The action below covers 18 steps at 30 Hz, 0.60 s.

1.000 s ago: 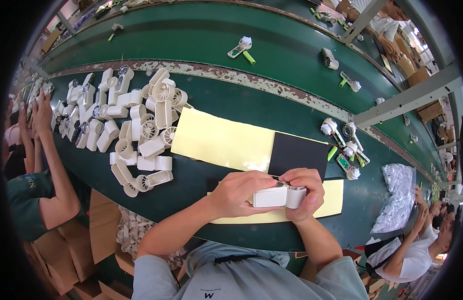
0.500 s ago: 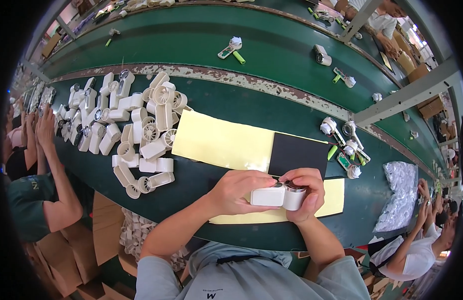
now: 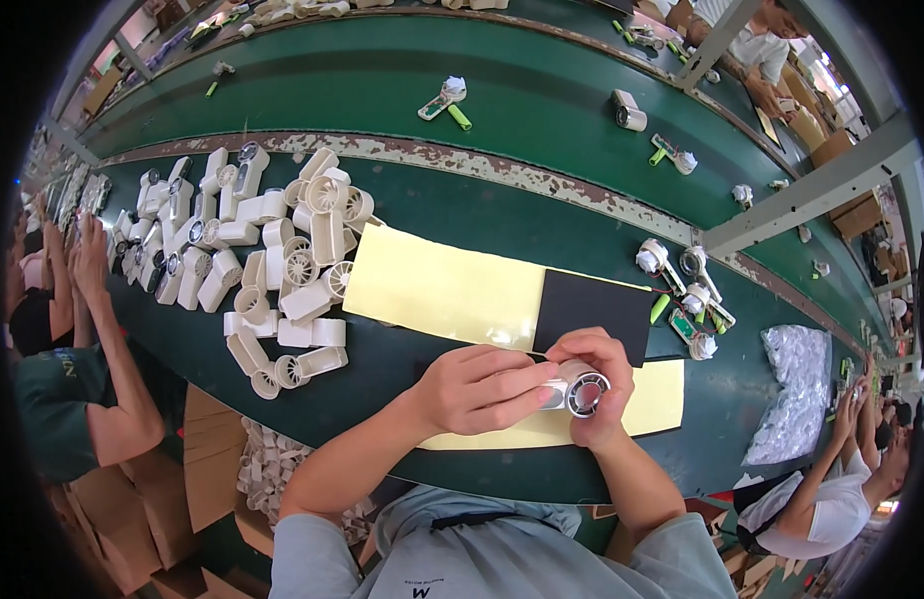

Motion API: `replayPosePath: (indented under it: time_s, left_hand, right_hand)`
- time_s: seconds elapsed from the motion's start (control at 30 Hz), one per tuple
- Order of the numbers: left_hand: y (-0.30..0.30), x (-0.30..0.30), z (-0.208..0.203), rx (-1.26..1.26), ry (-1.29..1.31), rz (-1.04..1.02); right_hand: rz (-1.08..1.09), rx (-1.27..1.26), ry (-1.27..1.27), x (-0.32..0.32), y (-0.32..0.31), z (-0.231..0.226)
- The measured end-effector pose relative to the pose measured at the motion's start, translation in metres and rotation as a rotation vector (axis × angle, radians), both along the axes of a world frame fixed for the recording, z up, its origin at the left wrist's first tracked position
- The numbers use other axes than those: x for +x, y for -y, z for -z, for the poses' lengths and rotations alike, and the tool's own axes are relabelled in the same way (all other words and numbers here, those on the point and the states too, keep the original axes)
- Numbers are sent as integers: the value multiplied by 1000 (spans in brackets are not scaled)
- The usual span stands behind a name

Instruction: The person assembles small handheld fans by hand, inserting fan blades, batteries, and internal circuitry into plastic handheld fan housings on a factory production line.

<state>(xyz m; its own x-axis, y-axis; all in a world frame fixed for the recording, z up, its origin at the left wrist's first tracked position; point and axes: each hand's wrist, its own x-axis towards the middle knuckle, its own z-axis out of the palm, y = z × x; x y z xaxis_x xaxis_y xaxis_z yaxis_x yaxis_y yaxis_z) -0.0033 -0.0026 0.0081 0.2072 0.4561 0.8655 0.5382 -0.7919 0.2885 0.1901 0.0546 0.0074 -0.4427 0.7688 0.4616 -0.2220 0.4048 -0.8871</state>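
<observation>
Over the yellow sheets, both of my hands are closed round a small white handheld fan point(image 3: 588, 395). My left hand point(image 3: 479, 391) grips its body, and the fingers cover most of that part. Curled about the round head is my right hand point(image 3: 607, 361); the silver ring and dark spoked opening of the head face me. Beneath my hands lies a yellow sheet point(image 3: 656, 394). A longer yellow sheet point(image 3: 442, 285) with a black panel point(image 3: 594, 311) is just beyond them.
White fan housings point(image 3: 307, 265) are heaped on the left of the green table. At right sit fan inner parts with green batteries point(image 3: 659, 305) and a clear plastic bag point(image 3: 791, 389). Past a worn rail, a green belt point(image 3: 312, 90) carries more parts. Co-workers sit on both sides.
The fan has been turned in my hands, so its round head now faces me. My left fingers have come down over its body. Parts on the belt have shifted left.
</observation>
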Motion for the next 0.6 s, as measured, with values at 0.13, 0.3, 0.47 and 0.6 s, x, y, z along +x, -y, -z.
replayPosePath:
  time_s: [0.13, 0.3, 0.47, 0.6]
  left_hand:
    - [-1, -5, -2, 6, -61, -57]
    - [-1, -14, 0, 6, -121, -139]
    - [-1, -15, 1, -23, -137, -162]
    - [-2, -14, 0, -51, -95, -177]
  right_hand:
    - [-144, -18, 140, 5, -17, -9]
    - [-370, -242, 312, 12, -23, -27]
    - [-462, -517, 196, 12, -20, -29]
    - [-500, -482, 199, 17, -23, -21]
